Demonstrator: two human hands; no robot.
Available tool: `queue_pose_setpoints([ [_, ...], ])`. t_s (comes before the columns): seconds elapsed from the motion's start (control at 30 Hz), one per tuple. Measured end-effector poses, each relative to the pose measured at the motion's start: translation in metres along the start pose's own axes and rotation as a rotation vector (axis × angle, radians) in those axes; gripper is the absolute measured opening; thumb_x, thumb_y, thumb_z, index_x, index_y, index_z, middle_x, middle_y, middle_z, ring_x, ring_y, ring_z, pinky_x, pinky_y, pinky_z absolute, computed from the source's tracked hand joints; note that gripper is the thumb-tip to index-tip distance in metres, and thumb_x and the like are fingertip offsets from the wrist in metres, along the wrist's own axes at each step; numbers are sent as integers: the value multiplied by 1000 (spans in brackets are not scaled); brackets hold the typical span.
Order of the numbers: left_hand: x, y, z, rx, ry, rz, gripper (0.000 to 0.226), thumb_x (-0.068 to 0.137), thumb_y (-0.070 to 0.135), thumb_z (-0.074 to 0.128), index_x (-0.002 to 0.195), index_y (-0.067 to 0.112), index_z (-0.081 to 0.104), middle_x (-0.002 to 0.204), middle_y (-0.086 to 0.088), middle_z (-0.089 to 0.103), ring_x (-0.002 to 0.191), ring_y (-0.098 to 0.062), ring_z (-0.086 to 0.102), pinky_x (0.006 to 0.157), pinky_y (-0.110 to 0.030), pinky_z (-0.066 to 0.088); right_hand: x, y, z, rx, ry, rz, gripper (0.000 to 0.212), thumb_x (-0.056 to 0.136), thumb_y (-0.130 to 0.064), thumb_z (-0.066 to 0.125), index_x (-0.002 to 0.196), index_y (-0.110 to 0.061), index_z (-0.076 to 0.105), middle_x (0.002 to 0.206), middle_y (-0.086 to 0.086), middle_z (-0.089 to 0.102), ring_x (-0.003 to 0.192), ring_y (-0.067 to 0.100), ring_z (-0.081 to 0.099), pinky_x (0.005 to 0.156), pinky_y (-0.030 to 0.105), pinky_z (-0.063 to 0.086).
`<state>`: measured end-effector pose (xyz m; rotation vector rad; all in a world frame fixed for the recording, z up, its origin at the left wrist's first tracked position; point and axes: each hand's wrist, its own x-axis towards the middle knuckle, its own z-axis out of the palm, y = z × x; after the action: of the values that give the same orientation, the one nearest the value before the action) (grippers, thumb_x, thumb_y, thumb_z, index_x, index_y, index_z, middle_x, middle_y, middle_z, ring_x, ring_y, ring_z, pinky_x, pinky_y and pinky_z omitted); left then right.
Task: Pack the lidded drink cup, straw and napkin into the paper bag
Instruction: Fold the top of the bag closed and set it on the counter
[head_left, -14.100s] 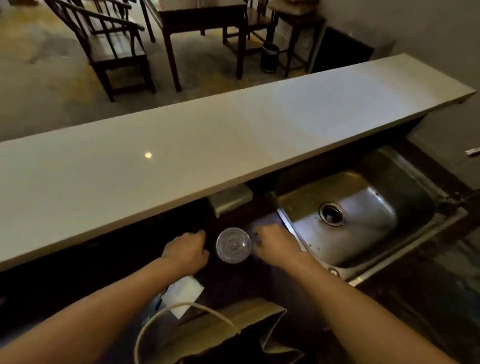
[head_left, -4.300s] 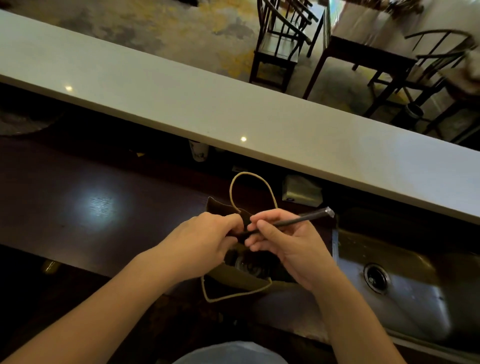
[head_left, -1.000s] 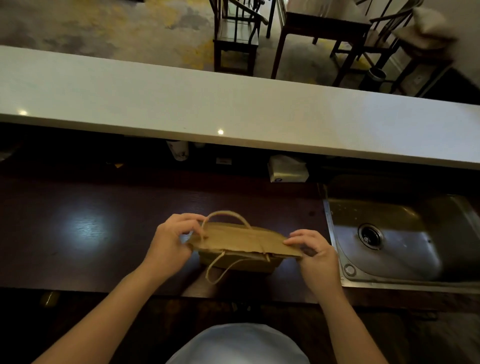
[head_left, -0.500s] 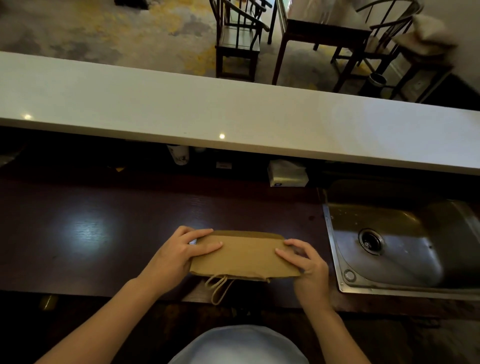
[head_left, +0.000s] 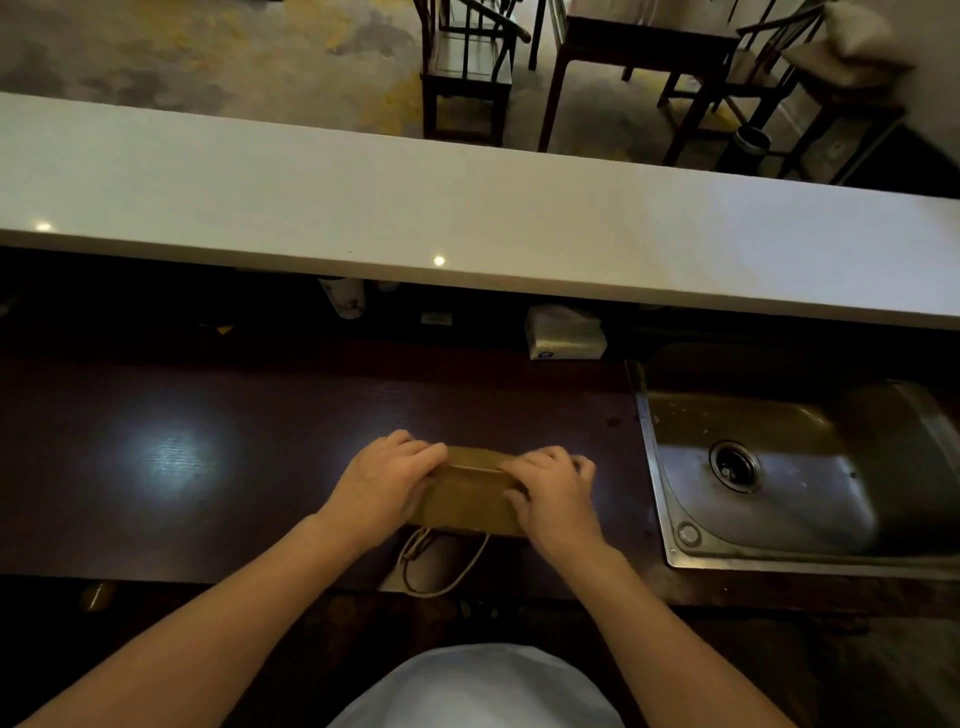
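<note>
The brown paper bag (head_left: 470, 501) stands on the dark wooden counter (head_left: 208, 467) near its front edge, its top folded over toward me. My left hand (head_left: 387, 480) presses on the left end of the fold and my right hand (head_left: 550, 491) presses on the right end, fingers bent over the crease. The bag's cord handles (head_left: 441, 564) hang down in front of it. The cup, straw and napkin are not visible; the closed bag hides its inside.
A steel sink (head_left: 779, 467) lies just right of the bag. A raised white bar top (head_left: 467, 223) runs across behind. Under it sit a tissue pack (head_left: 563, 335) and a small cup (head_left: 343, 299). Chairs and tables stand beyond.
The bag's top, held open-edged a second ago, has been folded down toward me. Both hands have slid inward along the fold and now press on it.
</note>
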<state>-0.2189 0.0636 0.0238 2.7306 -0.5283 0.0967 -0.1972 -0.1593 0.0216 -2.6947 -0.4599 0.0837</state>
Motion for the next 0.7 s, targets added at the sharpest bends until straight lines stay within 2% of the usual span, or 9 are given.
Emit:
queue_pose_setpoints([
  [0.1,20,16,-1,-124,-21,-110,14,82,16,65,93,21,58,83,0,68,79,-22,60,66,-43,53,20,-20,9,-37,-20,-99,22,79,-14,64,91,-26,77,86,-6,69,88,24,58,78,39,35],
  [0.2,27,11,-1,-134,-89,-88,15,85,18,67,97,24,73,87,0,74,85,-22,65,76,-41,54,24,-17,11,-29,8,-136,14,78,-20,69,83,-29,78,75,-7,67,77,23,59,69,36,39],
  [0.33,15,-27,-10,-176,-28,-182,13,79,20,79,91,18,81,86,-1,79,82,-20,71,78,-31,55,15,23,1,105,46,-3,8,79,-35,74,83,-29,79,79,-11,71,81,15,56,73,33,40],
  [0.37,9,-34,-9,-196,-3,-218,12,76,19,82,89,17,82,84,-1,79,79,-18,71,76,-27,54,11,31,-1,163,71,36,8,77,-33,78,82,-27,80,78,-10,72,80,15,56,73,32,43],
  [0.43,7,-42,1,-265,25,-319,13,72,17,85,84,18,82,80,-2,78,74,-16,71,71,-14,50,9,48,-1,289,101,128,10,70,-25,84,78,-20,80,76,-7,71,78,18,58,72,20,44],
  [0.5,5,-45,14,-362,46,-411,14,70,16,87,83,19,82,79,-2,75,73,-12,69,71,-12,52,6,59,5,412,127,197,12,65,-16,88,73,-17,80,73,-11,66,77,17,59,71,10,41],
  [0.6,-7,-50,20,-498,116,-513,18,66,14,88,82,21,82,86,3,73,85,-8,67,80,-18,54,-1,59,7,674,112,333,23,64,-7,88,65,-26,75,85,-11,63,81,2,61,70,6,43],
  [0.67,-10,-51,23,-722,96,-591,23,67,7,86,83,22,81,95,8,77,100,-4,67,90,-18,53,0,63,8,876,35,405,30,66,1,85,69,-27,73,106,-5,60,91,-6,59,71,2,44],
  [0.7,-11,-51,26,-863,46,-611,24,68,6,85,86,22,81,99,15,77,106,0,66,93,-20,53,1,64,8,938,-21,411,32,67,3,84,73,-26,73,119,-4,57,101,-5,56,77,1,44],
])
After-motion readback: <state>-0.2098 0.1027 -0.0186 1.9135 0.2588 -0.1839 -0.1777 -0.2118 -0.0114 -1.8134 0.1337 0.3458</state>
